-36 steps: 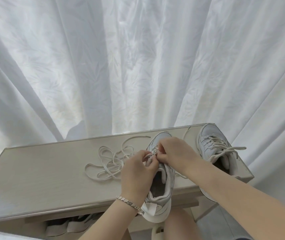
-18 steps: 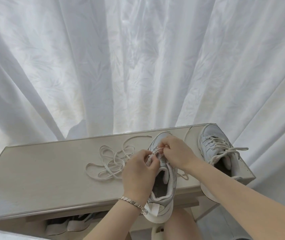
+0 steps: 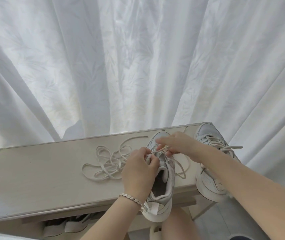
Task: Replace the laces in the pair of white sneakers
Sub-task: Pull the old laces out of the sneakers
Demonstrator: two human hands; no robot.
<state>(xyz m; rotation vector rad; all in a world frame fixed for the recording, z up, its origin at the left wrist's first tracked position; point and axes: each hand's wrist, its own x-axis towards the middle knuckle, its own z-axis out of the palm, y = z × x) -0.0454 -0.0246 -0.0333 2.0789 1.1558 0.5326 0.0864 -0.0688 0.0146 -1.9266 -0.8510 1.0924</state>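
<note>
Lacing seems underway on the sneaker (image 3: pixel 159 209) at lower centre: left hand (image 3: pixel 138 172) grips its upper, right hand (image 3: pixel 179 144) pinches the lace (image 3: pixel 162 149) — next, probably, pull it through evenly.

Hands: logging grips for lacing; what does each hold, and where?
Left hand grips the sneaker by its eyelet edge; right hand pinches the lace near its tip.
</note>
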